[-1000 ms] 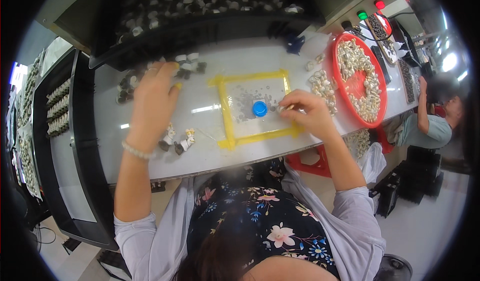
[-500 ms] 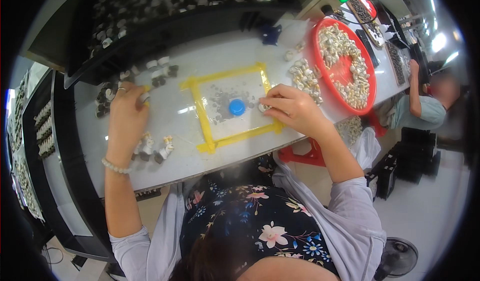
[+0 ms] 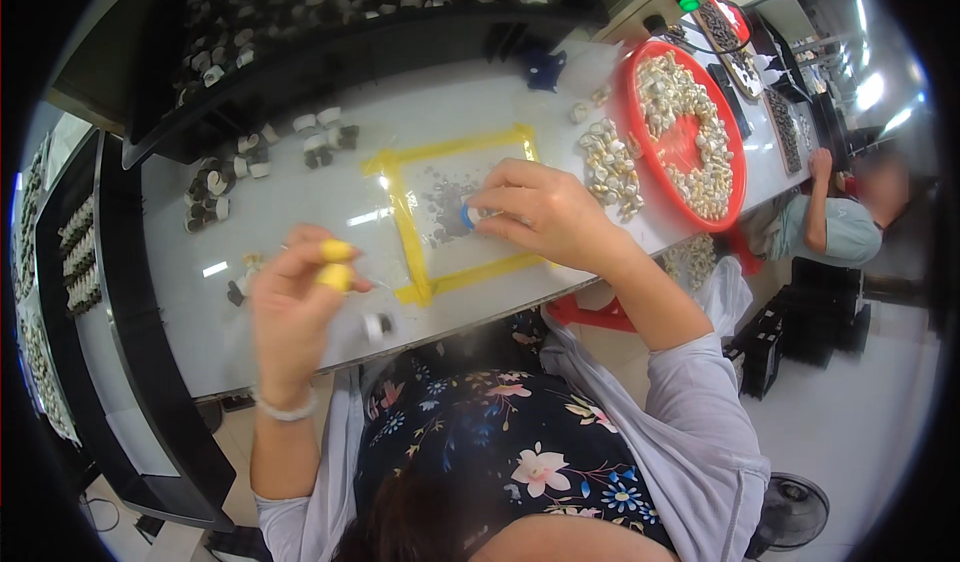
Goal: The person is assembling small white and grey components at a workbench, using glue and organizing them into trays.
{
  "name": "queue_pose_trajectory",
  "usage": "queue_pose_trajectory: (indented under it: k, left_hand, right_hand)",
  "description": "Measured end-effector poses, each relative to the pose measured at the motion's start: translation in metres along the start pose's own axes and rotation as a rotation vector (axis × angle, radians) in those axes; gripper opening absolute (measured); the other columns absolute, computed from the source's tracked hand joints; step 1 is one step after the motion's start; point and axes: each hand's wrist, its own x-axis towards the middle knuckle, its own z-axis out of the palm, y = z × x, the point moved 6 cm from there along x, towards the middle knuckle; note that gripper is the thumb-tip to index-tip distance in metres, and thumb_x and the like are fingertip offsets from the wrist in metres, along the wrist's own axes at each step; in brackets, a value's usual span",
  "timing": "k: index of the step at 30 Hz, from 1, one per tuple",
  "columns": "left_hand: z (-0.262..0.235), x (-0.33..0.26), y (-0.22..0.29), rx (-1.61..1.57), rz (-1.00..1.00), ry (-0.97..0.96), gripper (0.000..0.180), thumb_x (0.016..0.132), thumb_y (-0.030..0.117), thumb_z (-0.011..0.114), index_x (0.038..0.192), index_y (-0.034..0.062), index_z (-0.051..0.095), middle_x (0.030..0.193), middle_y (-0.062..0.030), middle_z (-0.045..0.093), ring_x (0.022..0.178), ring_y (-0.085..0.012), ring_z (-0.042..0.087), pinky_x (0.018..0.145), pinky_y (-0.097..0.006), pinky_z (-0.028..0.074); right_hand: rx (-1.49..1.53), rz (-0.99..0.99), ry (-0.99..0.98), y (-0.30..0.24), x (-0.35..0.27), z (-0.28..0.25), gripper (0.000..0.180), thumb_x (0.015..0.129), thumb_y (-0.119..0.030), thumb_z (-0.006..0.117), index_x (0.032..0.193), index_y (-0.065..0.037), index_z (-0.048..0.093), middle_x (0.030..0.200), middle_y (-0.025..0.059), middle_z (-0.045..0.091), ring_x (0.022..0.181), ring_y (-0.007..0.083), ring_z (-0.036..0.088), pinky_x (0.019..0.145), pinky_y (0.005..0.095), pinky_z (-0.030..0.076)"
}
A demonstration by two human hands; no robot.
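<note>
My left hand [image 3: 300,307], with yellow finger covers [image 3: 337,252] on thumb and forefinger, hovers over the table's front left with those tips slightly apart. Beside it, near the table edge, is a blurred small white-and-black cylindrical piece [image 3: 376,326]. Closed in a pinch, my right hand [image 3: 550,212] holds a small whitish piece [image 3: 483,216] at the blue round cap [image 3: 466,216], which the fingers partly cover. This cap is inside a yellow tape frame [image 3: 410,247] on the white table, among dark grey smudges [image 3: 445,197].
A red oval tray [image 3: 741,157] of cream-coloured pieces stands at the right, with a loose pile [image 3: 610,167] beside it. White-and-black pieces [image 3: 208,194] cluster at the left. A dark shelf [image 3: 400,72] overhangs the back. Another person [image 3: 835,227] sits far right.
My left hand has come from the left cluster toward the front edge, and a white-and-black piece now shows beside it. My right hand has moved left onto the blue cap.
</note>
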Motion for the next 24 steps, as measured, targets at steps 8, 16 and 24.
queue_pose_trajectory:
  k: [8,16,24]
  left_hand:
    - [0.042,-0.028,0.023,1.093,0.811,-0.070,0.026,0.067,-0.004,0.062,0.092,-0.0065,0.062,0.090,-0.0140,0.053,0.073,-0.0238,0.055,0.061,-0.032,0.045]
    - [-0.020,-0.088,0.060,0.924,0.869,0.270,0.023,0.069,-0.005,0.063,0.092,-0.0065,0.060,0.091,-0.0158,0.057,0.066,-0.0220,0.056,0.055,-0.027,0.042]
    - [-0.032,-0.001,0.069,1.351,0.537,0.232,0.024,0.074,-0.003,0.060,0.098,-0.0016,0.061,0.098,-0.0179,0.062,0.080,-0.0297,0.061,0.070,-0.034,0.050]
  right_hand:
    - [-0.092,-0.025,-0.009,0.001,0.010,0.005,0.019,0.072,-0.010,0.070,0.090,-0.003,0.068,0.083,0.0090,0.060,0.073,0.0250,0.059,0.063,0.0325,0.049]
    - [-0.112,-0.013,-0.002,-0.004,0.014,0.004,0.020,0.073,-0.009,0.070,0.091,-0.002,0.068,0.083,0.0093,0.059,0.073,0.0242,0.058,0.062,0.0314,0.047]
    - [-0.087,0.037,0.054,-0.004,0.001,0.004,0.021,0.072,-0.007,0.070,0.092,-0.001,0.068,0.082,0.0099,0.058,0.074,0.0240,0.057,0.063,0.0313,0.046]
